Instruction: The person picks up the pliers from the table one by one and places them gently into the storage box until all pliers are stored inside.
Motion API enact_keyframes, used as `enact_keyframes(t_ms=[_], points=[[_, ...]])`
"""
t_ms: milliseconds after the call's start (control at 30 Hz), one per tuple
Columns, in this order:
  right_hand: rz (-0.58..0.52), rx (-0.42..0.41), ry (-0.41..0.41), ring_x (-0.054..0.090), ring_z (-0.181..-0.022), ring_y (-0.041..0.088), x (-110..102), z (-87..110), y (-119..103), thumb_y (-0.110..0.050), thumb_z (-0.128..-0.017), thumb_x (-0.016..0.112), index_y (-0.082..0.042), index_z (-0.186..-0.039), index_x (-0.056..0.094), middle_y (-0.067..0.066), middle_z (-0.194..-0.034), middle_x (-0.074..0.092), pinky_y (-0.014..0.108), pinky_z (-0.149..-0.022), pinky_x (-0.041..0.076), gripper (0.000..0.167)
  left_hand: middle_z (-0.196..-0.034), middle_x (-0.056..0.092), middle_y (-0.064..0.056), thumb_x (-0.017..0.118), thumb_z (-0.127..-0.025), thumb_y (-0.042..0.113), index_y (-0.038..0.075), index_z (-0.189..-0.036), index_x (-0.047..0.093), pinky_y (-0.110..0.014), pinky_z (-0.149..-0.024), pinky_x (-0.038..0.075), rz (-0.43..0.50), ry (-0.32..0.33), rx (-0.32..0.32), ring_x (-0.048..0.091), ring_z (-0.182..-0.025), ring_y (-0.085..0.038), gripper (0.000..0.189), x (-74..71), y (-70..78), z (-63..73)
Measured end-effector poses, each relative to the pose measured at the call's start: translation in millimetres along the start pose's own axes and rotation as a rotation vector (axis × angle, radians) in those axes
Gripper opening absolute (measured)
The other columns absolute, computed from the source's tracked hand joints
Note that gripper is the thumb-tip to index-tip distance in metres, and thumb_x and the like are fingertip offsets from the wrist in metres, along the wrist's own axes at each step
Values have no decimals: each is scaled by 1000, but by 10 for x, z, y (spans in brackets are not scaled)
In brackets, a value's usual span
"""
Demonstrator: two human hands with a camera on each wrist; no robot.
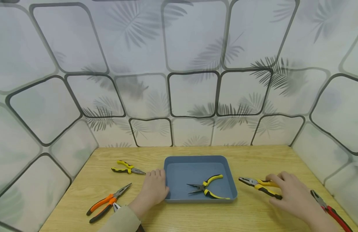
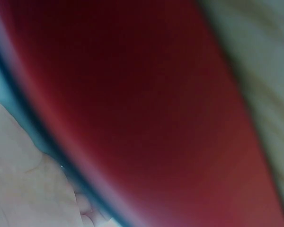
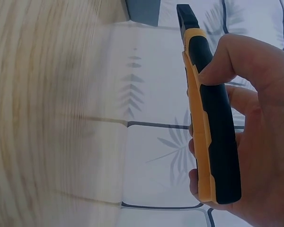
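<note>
Head view: right grip (image 1: 293, 195) curled round yellow pliers (image 1: 260, 186); left grip (image 1: 155, 187) touching tray (image 1: 196, 158), can't tell if pinching.

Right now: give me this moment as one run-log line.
left hand: at tray, left side | right hand: holding yellow-black pliers, off table | in tray: needle-nose pliers, jaws open

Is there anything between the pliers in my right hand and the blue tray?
Nothing visible stands between the held pliers and the blue tray, though its raised right rim would probably need clearing. Inside, needle-nose pliers lie toward the near right.
</note>
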State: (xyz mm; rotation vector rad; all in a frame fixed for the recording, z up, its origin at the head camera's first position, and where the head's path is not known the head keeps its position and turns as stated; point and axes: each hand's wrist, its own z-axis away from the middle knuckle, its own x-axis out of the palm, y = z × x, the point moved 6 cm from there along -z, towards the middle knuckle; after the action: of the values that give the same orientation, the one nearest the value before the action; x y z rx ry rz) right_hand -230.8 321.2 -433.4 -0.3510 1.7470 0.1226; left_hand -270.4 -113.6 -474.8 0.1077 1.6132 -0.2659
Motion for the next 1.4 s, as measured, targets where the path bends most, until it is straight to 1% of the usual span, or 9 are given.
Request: enact_keyframes(t_ms=[133,267,433,667,933,1100,1200,1400], points=[[-15,-10,0,50,-83,16,-8,-36,-26,-31,-73,91,-20,-123,70,1,-98,58,35,-66,40,55,-110,64,-17,68,-98,40,0,-118,57,-48,-97,53,4,0,-3,64,-103,-32,47,-17,6,-3],[-22,-14,-2,50,-84,17,-10,-70,-46,-31,-73,91,-20,-123,70,1,-98,59,36,-67,41,55,-111,65,-17,68,-98,40,-1,-119,57,-48,-97,53,5,1,-7,65,-104,-32,47,-22,8,-5],[-18,-37,7,52,-86,17,-8,-110,-78,-32,-74,92,-19,-123,70,1,-99,59,36,-67,43,55,-110,64,-17,68,-97,40,-1,-120,57,-48,-96,53,7,3,-8,64,-103,-32,47,-12,6,-13],[-35,-38,-3,51,-88,17,21,-145,-112,-33,-75,91,-19,-124,70,0,-101,59,36,-67,41,55,-112,65,-18,66,-97,39,-2,-121,57,-49,-98,53,16,-5,-4,65,-104,-32,48,19,-6,-18],[-53,-59,13,49,-87,16,10,-218,-168,-29,-75,89,-22,-122,70,0,-101,58,36,-67,41,51,-113,65,-19,65,-98,39,-2,-123,57,-49,-99,52,13,-16,-4,65,-106,-33,49,17,-11,-34],[-57,-77,27,47,-86,16,8,-254,-196,-28,-74,89,-21,-121,70,-1,-99,56,36,-69,39,51,-115,66,-19,65,-98,40,-2,-123,58,-49,-100,53,13,-11,-3,66,-108,-34,50,13,-7,-34],[-55,-89,40,47,-86,16,1,-277,-220,-29,-73,90,-21,-120,70,-1,-98,56,37,-70,40,51,-114,66,-19,66,-98,40,-2,-122,58,-49,-99,53,10,0,1,66,-107,-33,49,9,-5,-34],[-59,-90,41,49,-89,18,-5,-312,-261,-28,-74,89,-22,-120,71,0,-99,57,38,-70,41,50,-114,65,-18,66,-98,40,-1,-123,57,-49,-100,53,8,-4,-2,65,-107,-33,49,16,-7,-30]])
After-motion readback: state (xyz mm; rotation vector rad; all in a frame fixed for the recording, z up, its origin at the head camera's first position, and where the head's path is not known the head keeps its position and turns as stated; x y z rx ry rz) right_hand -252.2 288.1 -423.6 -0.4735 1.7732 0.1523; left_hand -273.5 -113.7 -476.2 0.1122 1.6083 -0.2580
